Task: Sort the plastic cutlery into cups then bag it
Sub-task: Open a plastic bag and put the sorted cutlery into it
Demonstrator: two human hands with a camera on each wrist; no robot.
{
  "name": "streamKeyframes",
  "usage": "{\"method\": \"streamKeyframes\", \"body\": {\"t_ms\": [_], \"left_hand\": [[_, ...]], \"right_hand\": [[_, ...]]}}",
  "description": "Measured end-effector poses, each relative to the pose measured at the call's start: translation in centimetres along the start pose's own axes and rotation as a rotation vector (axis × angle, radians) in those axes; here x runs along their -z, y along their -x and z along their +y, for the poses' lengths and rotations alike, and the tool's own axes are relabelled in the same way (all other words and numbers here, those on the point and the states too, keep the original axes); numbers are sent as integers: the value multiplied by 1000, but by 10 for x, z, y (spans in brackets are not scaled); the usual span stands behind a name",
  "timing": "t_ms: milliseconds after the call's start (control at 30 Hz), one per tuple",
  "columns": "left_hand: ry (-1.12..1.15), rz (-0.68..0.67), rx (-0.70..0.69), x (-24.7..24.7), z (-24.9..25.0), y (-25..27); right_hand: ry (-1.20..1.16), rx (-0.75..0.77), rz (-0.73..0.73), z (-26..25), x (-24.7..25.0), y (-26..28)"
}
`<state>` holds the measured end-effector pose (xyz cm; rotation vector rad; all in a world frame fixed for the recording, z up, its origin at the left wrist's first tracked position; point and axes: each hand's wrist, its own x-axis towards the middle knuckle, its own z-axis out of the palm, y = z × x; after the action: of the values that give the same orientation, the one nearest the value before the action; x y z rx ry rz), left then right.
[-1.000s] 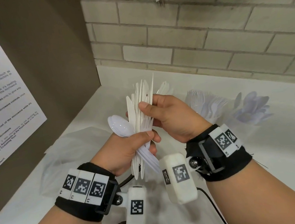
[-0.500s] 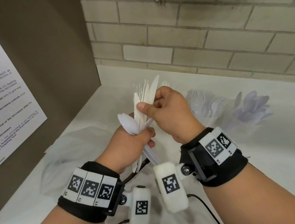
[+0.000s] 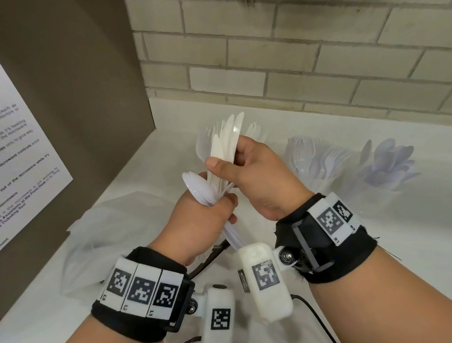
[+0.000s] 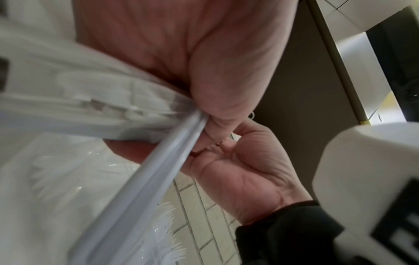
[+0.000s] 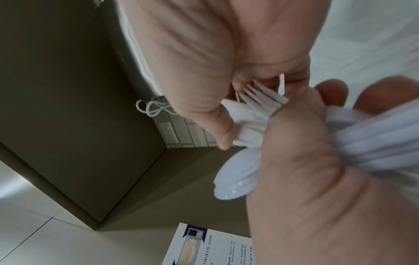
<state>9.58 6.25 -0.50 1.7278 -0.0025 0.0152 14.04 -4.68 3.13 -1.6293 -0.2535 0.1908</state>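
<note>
A bundle of white plastic cutlery (image 3: 222, 154) stands upright between both hands above the counter. My left hand (image 3: 205, 218) grips the handles low down, with spoon bowls (image 3: 196, 187) sticking out to its left. My right hand (image 3: 247, 168) pinches the knife blades higher up between thumb and fingers. The left wrist view shows the handles (image 4: 158, 157) running through my curled left fingers. The right wrist view shows the white blades (image 5: 260, 100) held by the right thumb and a spoon bowl (image 5: 235, 179) below. A clear plastic bag (image 3: 116, 224) lies flat on the counter left of the hands.
Two clear cups stand on the white counter (image 3: 402, 233) to the right, one with forks (image 3: 312, 156), one with spoons (image 3: 386, 163). A brown panel with a microwave notice (image 3: 0, 162) closes the left side. A brick wall (image 3: 288, 46) runs behind. Cables trail near my wrists.
Both hands have risen slightly and moved away from me with the bundle. My right hand has slid up the blades, and the cutlery is gathered tighter than one second ago.
</note>
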Motion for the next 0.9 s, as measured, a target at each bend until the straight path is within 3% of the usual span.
{"method": "streamKeyframes", "body": {"t_ms": [300, 633, 900], "left_hand": [[-34, -3, 13, 0, -1, 2], [-31, -8, 1, -3, -2, 6], [-126, 8, -32, -3, -1, 7]], "right_hand": [[-108, 11, -66, -4, 7, -4], [53, 44, -183, -4, 10, -4], [-265, 112, -316, -7, 21, -3]]}}
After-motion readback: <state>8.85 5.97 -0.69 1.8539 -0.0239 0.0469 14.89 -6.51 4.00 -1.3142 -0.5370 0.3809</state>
